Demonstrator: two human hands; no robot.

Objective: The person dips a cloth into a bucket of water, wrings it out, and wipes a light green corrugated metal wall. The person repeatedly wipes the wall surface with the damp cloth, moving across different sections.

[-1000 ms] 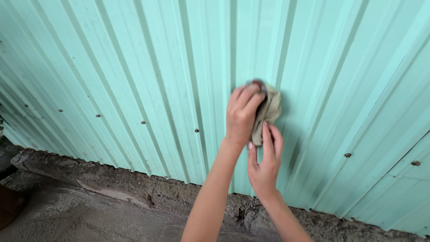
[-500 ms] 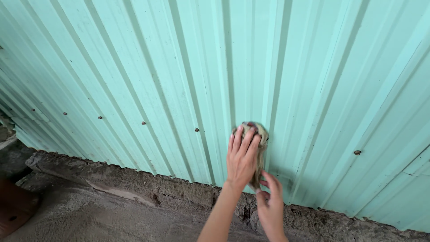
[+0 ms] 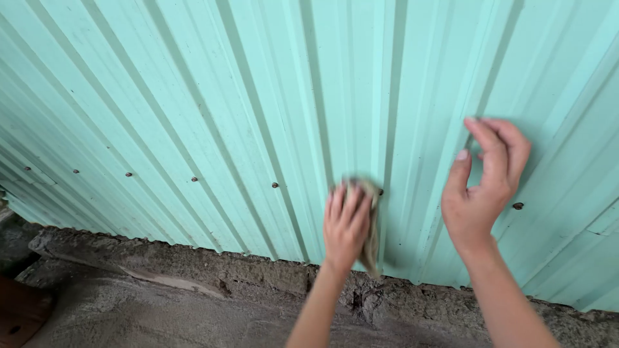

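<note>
1. Nearest the camera, the two bare forearms are rising from the bottom edge of the view, one at the centre and one at the right.
2. The rough concrete ledge [image 3: 193,277] is running across the bottom of the view, cracked and crumbling where it is meeting the wall, with a rust-brown object [image 3: 19,312] sitting at its far left corner.
3. The left hand [image 3: 347,222] is lying flat with its fingers stretched out and close together, pressing a crumpled greyish-green cloth [image 3: 372,241] against the wall; it is not clamped around the cloth but holding it under the palm and fingers.
4. The cloth is sitting low on the wall, just above the ledge, showing past the fingertips at the top and hanging down along the right side of the hand.
5. The right hand [image 3: 485,187] is hovering well apart from the cloth, higher and to the right, holding nothing; its fingers are loosely curled and spread, with the fingertips touching or nearly touching the metal, and I cannot tell which.
6. Farthest back, the mint-green corrugated metal wall [image 3: 225,96] is filling the view, its ribs fanning out upward, with a row of dark screw heads [image 3: 275,185] crossing it at the height of the cloth.
</note>
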